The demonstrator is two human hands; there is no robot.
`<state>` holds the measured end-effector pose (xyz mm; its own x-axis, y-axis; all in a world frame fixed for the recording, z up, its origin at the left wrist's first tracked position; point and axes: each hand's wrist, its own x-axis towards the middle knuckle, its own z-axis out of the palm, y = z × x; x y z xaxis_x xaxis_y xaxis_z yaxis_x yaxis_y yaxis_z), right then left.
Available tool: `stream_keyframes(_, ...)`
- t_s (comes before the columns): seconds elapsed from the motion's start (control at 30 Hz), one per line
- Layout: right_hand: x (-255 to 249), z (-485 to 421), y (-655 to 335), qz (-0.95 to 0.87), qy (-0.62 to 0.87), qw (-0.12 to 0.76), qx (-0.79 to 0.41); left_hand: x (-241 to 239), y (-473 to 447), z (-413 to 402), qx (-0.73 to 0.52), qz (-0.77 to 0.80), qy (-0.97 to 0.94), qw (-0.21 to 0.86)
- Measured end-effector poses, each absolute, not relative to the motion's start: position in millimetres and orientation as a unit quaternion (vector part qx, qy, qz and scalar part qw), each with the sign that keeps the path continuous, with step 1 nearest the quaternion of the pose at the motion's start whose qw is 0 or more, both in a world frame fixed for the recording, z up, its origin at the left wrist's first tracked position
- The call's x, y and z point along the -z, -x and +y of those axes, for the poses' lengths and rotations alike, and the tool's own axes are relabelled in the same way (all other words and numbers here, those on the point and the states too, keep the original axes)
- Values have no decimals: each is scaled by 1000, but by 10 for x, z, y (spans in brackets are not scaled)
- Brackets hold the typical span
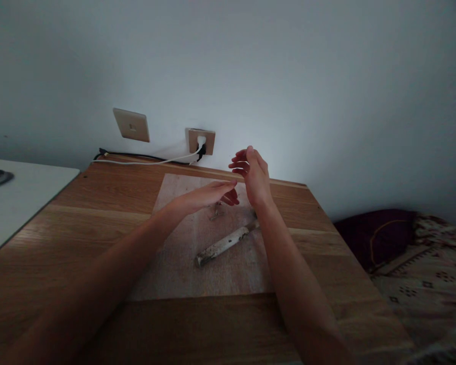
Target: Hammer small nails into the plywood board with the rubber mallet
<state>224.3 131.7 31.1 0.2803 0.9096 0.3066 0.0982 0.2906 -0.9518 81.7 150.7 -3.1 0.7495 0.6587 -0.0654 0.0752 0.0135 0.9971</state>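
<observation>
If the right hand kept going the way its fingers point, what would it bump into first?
Probably the wall. The right hand is raised, open, above the wooden table, fingers aimed away from the person toward the socket. Nothing shows in between, though depth is hard to judge.

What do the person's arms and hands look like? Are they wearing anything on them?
Both arms are bare all the way up, with no sleeves showing. The left hand and the right hand have no gloves, and no rings, watch or bracelet show in this dim light. The fingers are slim and the forearms long and thin.
</observation>
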Motion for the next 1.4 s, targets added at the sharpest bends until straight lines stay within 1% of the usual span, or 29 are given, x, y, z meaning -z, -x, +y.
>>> stream_keyframes(0.07,-338,1300,-2260,-506,490,632,-321,-75,-749,1511,-232,262,-712,608)
stream_keyframes(0.17,-414,1258,-2292,-516,473,649,-298,-298,-607,1503,-242,259,-789,502)
stream_keyframes(0.3,-621,1110,-2342,-551,463,663,-208,-539,-421,1460,-227,255,-844,415)
stream_keyframes(0.4,-814,907,-2389,-591,446,659,-134,-510,-351,1454,-192,278,-875,345)
stream_keyframes(0.5,-955,692,-2455,-633,438,627,-119,-354,-360,1445,-134,295,-902,285)
stream_keyframes(0.67,-988,547,-2580,-683,477,528,-166,-149,-521,1178,-88,246,-918,299)
stream_keyframes(0.77,-955,578,-2611,-678,494,521,-157,-31,-657,926,-45,225,-937,265)
stream_keyframes(0.93,-948,604,-2572,-678,491,523,-160,103,-781,771,-8,260,-941,215)
stream_keyframes(1.0,-961,594,-2553,-679,485,528,-161,66,-759,788,-29,281,-941,185)
stream_keyframes(1.13,-981,588,-2548,-676,477,541,-154,-91,-660,764,-124,374,-912,115)
stream_keyframes(1.23,-987,593,-2568,-673,472,553,-135,-144,-571,713,-132,402,-902,90)
stream_keyframes(1.33,-1006,577,-2586,-666,456,579,-111,-119,-438,717,-135,440,-882,99)
stream_keyframes(1.4,-1034,542,-2581,-662,438,600,-100,-99,-309,740,-181,461,-857,144)
